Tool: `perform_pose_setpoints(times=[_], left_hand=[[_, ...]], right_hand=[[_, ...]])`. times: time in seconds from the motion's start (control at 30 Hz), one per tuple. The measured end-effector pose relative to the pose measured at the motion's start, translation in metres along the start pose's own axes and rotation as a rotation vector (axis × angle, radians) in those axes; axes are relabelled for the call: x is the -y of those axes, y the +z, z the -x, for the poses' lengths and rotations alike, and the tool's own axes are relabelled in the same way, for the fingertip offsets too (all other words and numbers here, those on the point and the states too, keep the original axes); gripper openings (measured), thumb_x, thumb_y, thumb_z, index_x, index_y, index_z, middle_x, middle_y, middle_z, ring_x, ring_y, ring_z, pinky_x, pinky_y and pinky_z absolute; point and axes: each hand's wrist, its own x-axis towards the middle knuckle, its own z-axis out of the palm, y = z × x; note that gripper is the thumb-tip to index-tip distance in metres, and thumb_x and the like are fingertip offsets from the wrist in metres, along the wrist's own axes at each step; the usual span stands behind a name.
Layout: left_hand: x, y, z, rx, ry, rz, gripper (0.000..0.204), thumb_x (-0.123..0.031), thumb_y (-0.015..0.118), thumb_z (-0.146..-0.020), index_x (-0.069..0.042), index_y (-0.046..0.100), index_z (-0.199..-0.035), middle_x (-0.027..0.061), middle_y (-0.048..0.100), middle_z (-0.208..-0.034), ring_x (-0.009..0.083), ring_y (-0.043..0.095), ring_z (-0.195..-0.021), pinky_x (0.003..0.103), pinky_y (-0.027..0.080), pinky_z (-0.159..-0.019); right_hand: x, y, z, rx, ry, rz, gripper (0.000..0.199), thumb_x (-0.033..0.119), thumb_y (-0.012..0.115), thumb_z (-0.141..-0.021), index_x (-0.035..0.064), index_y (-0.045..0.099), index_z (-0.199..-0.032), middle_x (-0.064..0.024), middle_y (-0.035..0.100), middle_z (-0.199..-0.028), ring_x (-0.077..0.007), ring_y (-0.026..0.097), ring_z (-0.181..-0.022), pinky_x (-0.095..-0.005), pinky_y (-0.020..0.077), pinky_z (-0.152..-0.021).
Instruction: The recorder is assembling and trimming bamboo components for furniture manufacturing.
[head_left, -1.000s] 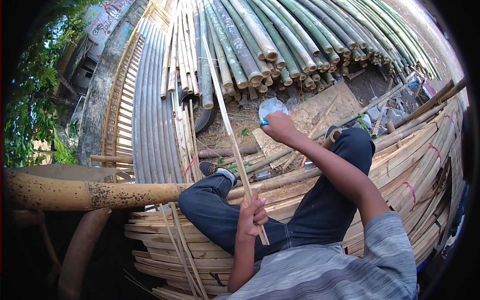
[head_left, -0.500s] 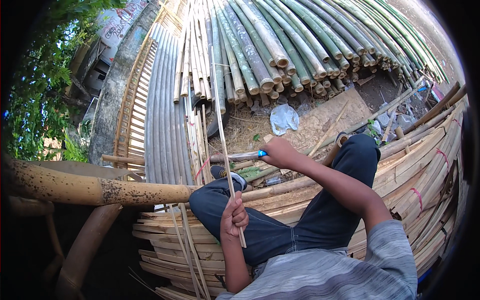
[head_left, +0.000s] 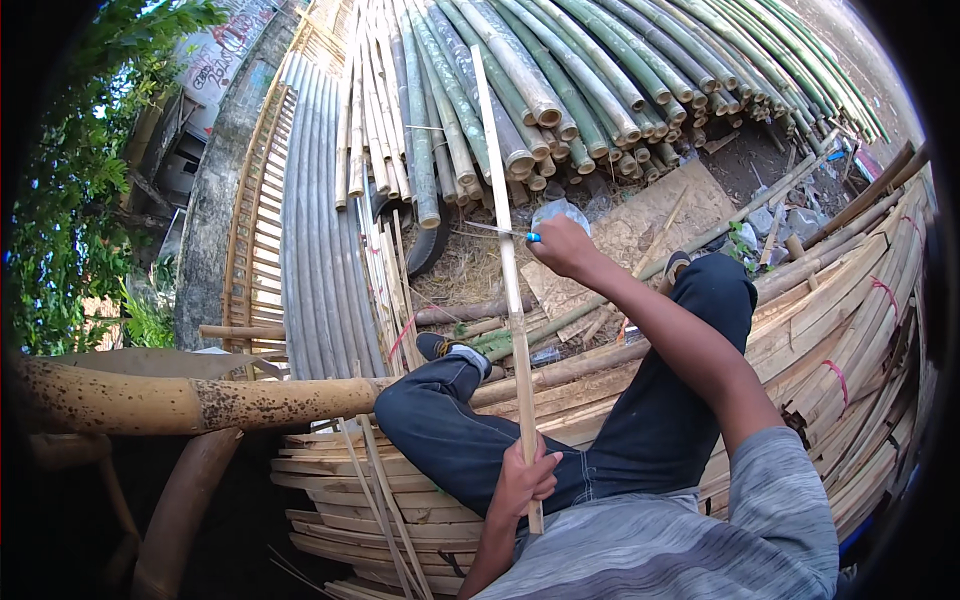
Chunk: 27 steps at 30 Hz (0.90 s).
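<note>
My left hand point(head_left: 527, 474) is closed around the lower end of a long pale bamboo strip point(head_left: 513, 300), close to my lap. The strip stands tilted away from me, its far end over the pile of green poles. With my right arm stretched forward, my right hand point(head_left: 563, 247) grips a knife point(head_left: 533, 237) by its blue handle. The thin blade points left and crosses the strip at its upper part; whether it cuts in, I cannot tell. My fingers hide most of the handle.
Green bamboo poles point(head_left: 600, 70) are stacked ahead. Bundled split strips point(head_left: 800, 370) lie beneath and right of me. A thick spotted bamboo pole point(head_left: 130, 395) runs across at the left, near corrugated sheets point(head_left: 325, 230) and a bamboo ladder-like frame point(head_left: 255, 220). A flat board point(head_left: 680, 215) lies on the ground.
The strip has swung right and turned its broad side to view. My left hand moved right and nearer my body. My right hand with the knife moved farther away along the strip.
</note>
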Motion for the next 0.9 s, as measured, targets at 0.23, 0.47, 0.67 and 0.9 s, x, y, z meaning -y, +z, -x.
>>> perform_pose_setpoints(times=[0.23, 0.47, 0.67, 0.9], left_hand=[[0.003, -0.017, 0.008, 0.095, -0.047, 0.137, 0.029, 0.003, 0.056, -0.089, -0.013, 0.033, -0.079, -0.0068, 0.028, -0.053, 0.0002, 0.022, -0.036, 0.021, 0.015, -0.034], [-0.002, -0.025, 0.016, 0.097, -0.058, 0.106, 0.028, 0.003, 0.055, -0.089, -0.013, 0.034, -0.079, -0.0065, 0.029, -0.053, 0.0, 0.022, -0.037, 0.021, 0.015, -0.034], [0.004, -0.03, 0.033, 0.072, -0.105, 0.15, 0.029, 0.002, 0.055, -0.089, -0.013, 0.034, -0.078, -0.0069, 0.028, -0.053, 0.0004, 0.021, -0.036, 0.021, 0.015, -0.034], [0.016, -0.056, 0.062, 0.135, -0.162, 0.094, 0.03, 0.001, 0.057, -0.089, -0.013, 0.033, -0.078, -0.0066, 0.028, -0.053, 0.0012, 0.022, -0.037, 0.022, 0.015, -0.035]], right_hand=[[0.031, 0.018, 0.03, 0.181, -0.191, -0.078, 0.028, 0.027, 0.057, -0.075, 0.0036, 0.062, -0.059, -0.023, 0.06, -0.065, -0.0429, 0.061, -0.067, -0.0513, 0.0494, -0.067], [0.034, 0.036, 0.037, 0.114, -0.289, -0.078, 0.026, 0.024, 0.055, -0.076, 0.0049, 0.063, -0.06, -0.0214, 0.059, -0.063, -0.0416, 0.061, -0.064, -0.0508, 0.0492, -0.063], [-0.024, 0.022, 0.006, -0.13, 0.03, 0.072, 0.026, 0.024, 0.055, -0.075, 0.0027, 0.063, -0.062, -0.0216, 0.061, -0.066, -0.0405, 0.062, -0.067, -0.0502, 0.0507, -0.063], [-0.01, 0.017, -0.005, -0.127, 0.084, 0.027, 0.027, 0.022, 0.053, -0.078, 0.002, 0.063, -0.064, -0.0233, 0.062, -0.068, -0.0421, 0.062, -0.068, -0.0517, 0.0498, -0.064]])
